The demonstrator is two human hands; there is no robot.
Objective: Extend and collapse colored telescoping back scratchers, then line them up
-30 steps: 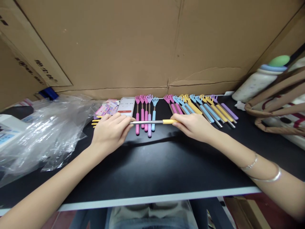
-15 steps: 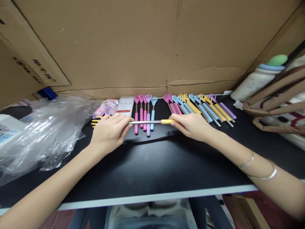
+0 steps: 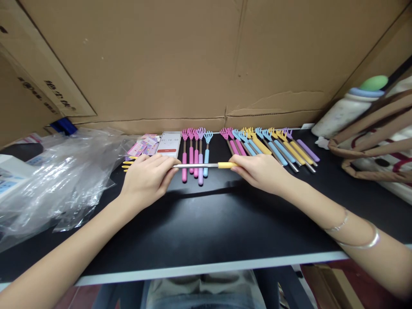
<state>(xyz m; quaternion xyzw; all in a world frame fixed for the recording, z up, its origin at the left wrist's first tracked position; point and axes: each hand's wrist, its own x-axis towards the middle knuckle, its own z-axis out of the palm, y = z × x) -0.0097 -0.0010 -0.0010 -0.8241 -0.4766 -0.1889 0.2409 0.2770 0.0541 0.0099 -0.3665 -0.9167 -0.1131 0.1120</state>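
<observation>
Both of my hands hold one yellow back scratcher level above the black table. My left hand is closed around its claw end, with yellow prongs poking out past the fingers. The fingers of my right hand grip the yellow handle, whose far end is hidden in the palm. A bare metal rod spans the gap between the hands. Behind it lies a short row of pink, purple and blue back scratchers. Farther right rests a larger group of pink, blue, yellow and purple back scratchers, some with their metal rods showing.
Clear plastic bags are heaped at the left beside a white box. A phone with a running timer lies by printed cards. At the right stand a bottle and a bag. Cardboard walls the back.
My hands and the yellow back scratcher stay in almost the same place. The timer's last digits have advanced from 49 to 50.
</observation>
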